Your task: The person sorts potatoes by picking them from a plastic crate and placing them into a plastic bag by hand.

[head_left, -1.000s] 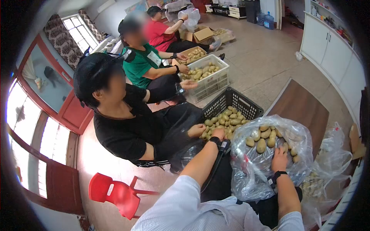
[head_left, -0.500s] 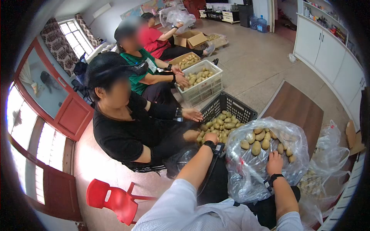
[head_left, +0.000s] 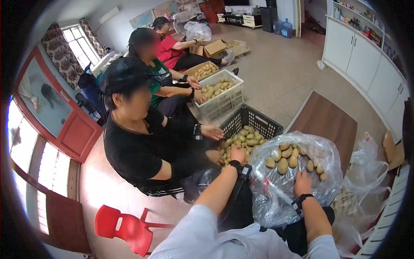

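Note:
My left hand [head_left: 237,153] reaches down into a black plastic crate [head_left: 269,125], among the potatoes [head_left: 249,137]; its fingertips are hidden from me. In front of my lap a clear plastic bag [head_left: 276,207] lies spread wide, with several potatoes [head_left: 283,166] at its far side. Inside the bag's mouth rests my right hand [head_left: 303,183], fingers stretched toward the potatoes and nothing visible in them. Both wrists carry dark bands. Across the crate, a person in black holds one open hand [head_left: 212,132] over its near left edge.
Beyond sit two more people, beside a white crate [head_left: 222,105] and cardboard boxes [head_left: 214,48] of potatoes. A brown board [head_left: 323,114] lies behind my bag. More plastic bags [head_left: 362,177] are at right. A red chair [head_left: 125,226] stands at lower left.
The whole view has shifted slightly left. My left hand has moved a little to the right over the crate's potatoes. The far person's plastic bag has come down lower.

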Demonstrator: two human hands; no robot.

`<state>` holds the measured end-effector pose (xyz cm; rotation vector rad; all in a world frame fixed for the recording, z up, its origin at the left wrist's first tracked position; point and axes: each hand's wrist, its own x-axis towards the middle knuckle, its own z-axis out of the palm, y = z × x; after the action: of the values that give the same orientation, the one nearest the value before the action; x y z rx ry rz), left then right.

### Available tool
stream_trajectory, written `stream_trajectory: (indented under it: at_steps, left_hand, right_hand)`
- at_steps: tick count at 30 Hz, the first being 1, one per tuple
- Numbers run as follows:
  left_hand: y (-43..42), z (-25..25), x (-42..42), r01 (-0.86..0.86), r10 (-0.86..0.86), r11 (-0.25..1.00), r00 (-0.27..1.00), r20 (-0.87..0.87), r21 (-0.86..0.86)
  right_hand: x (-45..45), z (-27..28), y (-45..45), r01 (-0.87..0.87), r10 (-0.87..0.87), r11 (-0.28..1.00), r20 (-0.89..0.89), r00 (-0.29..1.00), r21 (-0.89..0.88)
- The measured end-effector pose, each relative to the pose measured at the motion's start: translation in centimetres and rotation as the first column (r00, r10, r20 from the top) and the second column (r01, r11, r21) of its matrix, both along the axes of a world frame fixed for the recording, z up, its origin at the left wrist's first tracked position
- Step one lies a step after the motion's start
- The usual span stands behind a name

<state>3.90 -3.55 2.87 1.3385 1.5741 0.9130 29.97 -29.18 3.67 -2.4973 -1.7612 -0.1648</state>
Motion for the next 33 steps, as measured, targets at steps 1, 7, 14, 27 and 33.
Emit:
stream_trajectory:
  at_steps: [1,7,14,27,33]
  left_hand:
    - [-1.2,2.4,-0.1,0.064,-0.061,0.989,0.998,0.031,-0.137]
    - [-3.2,6.2,0.6,0.100,-0.068,0.978,0.982,0.175,-0.183]
    - [-3.6,5.9,1.8,0.296,-0.200,0.923,0.915,0.351,-0.246]
    - [-4.9,6.9,2.6,0.643,-0.526,0.689,0.761,0.381,-0.335]
    - [-5.8,7.8,3.3,0.722,-0.567,0.572,0.691,0.448,-0.388]
  right_hand:
    - [0.1,0.5,0.0,0.011,-0.022,0.989,-0.073,0.997,-0.146]
    - [0.2,-0.8,-0.1,-0.087,0.084,0.995,-0.061,0.995,-0.054]
    - [-2.0,-0.3,0.9,-0.076,0.199,0.937,-0.341,0.919,0.341]
    - [-8.9,9.3,4.9,0.131,-0.020,0.991,-0.980,0.199,0.007]
    - [-9.3,5.5,7.2,0.042,0.160,0.982,-0.936,0.313,0.182]
